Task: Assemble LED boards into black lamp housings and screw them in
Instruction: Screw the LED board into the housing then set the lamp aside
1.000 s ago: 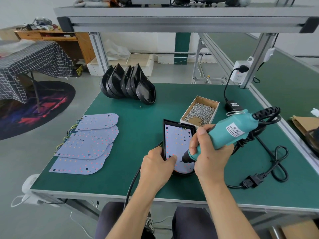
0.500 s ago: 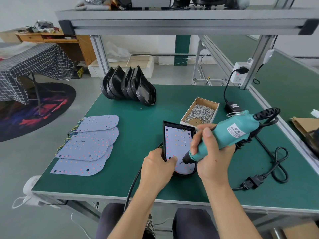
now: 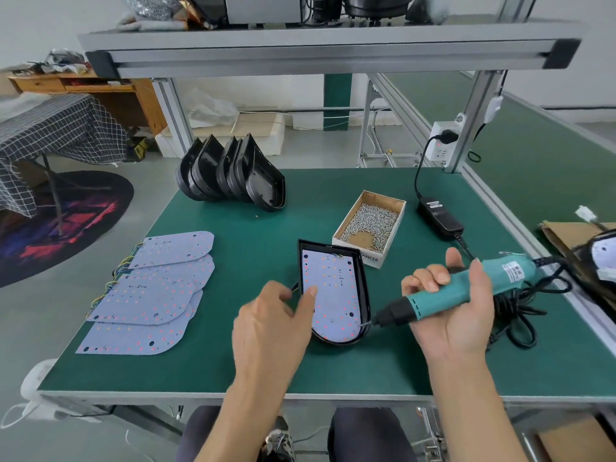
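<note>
A black lamp housing (image 3: 363, 281) lies on the green table (image 3: 266, 235) in front of me, with a pale LED board (image 3: 331, 291) seated inside it. My left hand (image 3: 273, 325) rests at the housing's left edge, thumb tip pressing on the board. My right hand (image 3: 450, 311) grips a teal electric screwdriver (image 3: 466, 288), palm up, to the right of the housing. The driver lies nearly level, its black nose and bit pointing left at the housing's lower right rim.
Several spare LED boards (image 3: 150, 291) lie fanned at the left. A row of empty black housings (image 3: 233, 173) stands at the back. A cardboard box of screws (image 3: 371, 223) sits behind the housing. A power adapter (image 3: 440, 216) and coiled cable (image 3: 520, 311) lie at the right.
My right hand has lifted the screwdriver off the board and swung it out to the right, turning palm up. My left hand stays at the housing's left edge.
</note>
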`<action>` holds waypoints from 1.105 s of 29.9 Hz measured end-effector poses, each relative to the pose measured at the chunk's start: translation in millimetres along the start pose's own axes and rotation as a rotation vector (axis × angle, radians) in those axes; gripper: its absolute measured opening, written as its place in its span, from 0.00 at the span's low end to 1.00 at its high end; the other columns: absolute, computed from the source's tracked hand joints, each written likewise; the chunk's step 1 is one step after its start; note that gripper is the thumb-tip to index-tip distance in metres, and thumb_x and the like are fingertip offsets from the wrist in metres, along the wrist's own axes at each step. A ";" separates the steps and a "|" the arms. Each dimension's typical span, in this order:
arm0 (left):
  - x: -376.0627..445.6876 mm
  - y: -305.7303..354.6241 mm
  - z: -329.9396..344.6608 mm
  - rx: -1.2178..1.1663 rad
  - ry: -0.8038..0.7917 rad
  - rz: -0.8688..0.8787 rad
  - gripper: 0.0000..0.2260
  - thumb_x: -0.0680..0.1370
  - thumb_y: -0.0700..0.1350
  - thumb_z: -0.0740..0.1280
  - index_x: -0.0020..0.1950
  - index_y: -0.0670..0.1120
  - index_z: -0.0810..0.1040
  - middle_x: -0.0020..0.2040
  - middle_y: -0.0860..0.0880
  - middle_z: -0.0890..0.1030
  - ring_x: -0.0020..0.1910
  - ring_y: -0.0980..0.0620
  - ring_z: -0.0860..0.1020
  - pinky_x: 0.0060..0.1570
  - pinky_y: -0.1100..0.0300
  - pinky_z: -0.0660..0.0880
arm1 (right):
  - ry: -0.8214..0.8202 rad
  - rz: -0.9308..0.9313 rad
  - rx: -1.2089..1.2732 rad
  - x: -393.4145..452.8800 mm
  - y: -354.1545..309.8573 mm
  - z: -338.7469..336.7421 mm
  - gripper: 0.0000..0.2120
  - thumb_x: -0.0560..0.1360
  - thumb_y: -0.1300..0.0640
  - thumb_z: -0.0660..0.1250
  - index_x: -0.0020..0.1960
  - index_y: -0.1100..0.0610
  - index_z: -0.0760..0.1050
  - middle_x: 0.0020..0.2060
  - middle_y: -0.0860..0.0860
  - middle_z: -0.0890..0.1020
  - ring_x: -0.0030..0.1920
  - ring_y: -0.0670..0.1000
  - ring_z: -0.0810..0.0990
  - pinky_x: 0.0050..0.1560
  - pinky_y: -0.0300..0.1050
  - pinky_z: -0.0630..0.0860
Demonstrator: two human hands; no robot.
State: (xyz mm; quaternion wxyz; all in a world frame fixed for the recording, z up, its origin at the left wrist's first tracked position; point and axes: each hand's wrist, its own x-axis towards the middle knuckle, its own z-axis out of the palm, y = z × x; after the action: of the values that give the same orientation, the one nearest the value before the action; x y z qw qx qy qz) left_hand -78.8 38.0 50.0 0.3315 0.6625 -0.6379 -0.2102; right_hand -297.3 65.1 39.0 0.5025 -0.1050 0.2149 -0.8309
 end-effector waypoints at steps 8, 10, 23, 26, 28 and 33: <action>84.3 79.6 34.0 0.059 -0.208 0.436 0.04 0.79 0.43 0.68 0.48 0.47 0.82 0.43 0.52 0.83 0.45 0.47 0.80 0.46 0.52 0.76 | 0.145 0.018 0.083 1.1 5.0 -9.7 0.13 0.76 0.48 0.71 0.47 0.58 0.86 0.47 0.56 0.82 0.47 0.52 0.84 0.53 0.48 0.84; 109.7 100.4 56.1 0.213 -0.310 0.491 0.06 0.78 0.42 0.67 0.50 0.47 0.84 0.49 0.49 0.85 0.50 0.44 0.81 0.49 0.52 0.76 | 0.154 0.045 0.121 1.3 4.6 -13.4 0.13 0.75 0.48 0.71 0.47 0.58 0.86 0.47 0.56 0.81 0.47 0.52 0.82 0.50 0.44 0.84; 163.1 119.7 131.7 0.689 -0.471 0.640 0.15 0.76 0.38 0.68 0.33 0.47 0.67 0.32 0.50 0.72 0.32 0.48 0.74 0.27 0.59 0.64 | 0.140 0.110 0.176 4.0 5.7 -17.8 0.12 0.76 0.49 0.69 0.45 0.57 0.83 0.42 0.53 0.79 0.33 0.46 0.75 0.33 0.34 0.77; 163.8 118.3 134.2 0.683 -0.452 0.640 0.15 0.76 0.38 0.69 0.32 0.47 0.68 0.32 0.50 0.72 0.29 0.49 0.72 0.26 0.59 0.63 | 0.144 0.105 0.169 4.3 6.2 -16.2 0.11 0.75 0.49 0.68 0.44 0.57 0.83 0.42 0.53 0.79 0.32 0.46 0.74 0.33 0.34 0.77; 163.0 117.7 135.9 0.664 -0.436 0.632 0.16 0.76 0.39 0.69 0.33 0.47 0.67 0.31 0.50 0.71 0.29 0.50 0.71 0.27 0.59 0.62 | 0.148 0.097 0.162 4.0 6.2 -15.7 0.11 0.75 0.49 0.68 0.44 0.56 0.83 0.42 0.53 0.79 0.32 0.46 0.74 0.32 0.34 0.77; 158.0 115.5 125.7 0.499 -0.387 0.625 0.01 0.77 0.40 0.68 0.45 0.44 0.78 0.46 0.46 0.81 0.48 0.45 0.77 0.43 0.52 0.75 | 0.155 0.075 0.170 3.5 5.9 -15.4 0.09 0.75 0.50 0.68 0.43 0.55 0.82 0.41 0.51 0.78 0.32 0.46 0.73 0.32 0.34 0.75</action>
State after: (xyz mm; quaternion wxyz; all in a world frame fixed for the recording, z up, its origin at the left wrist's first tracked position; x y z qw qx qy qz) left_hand -233.1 -135.2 67.5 0.0838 0.4460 -0.8891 -0.0597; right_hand -300.3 63.6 22.4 0.5224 0.0108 0.1854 -0.8322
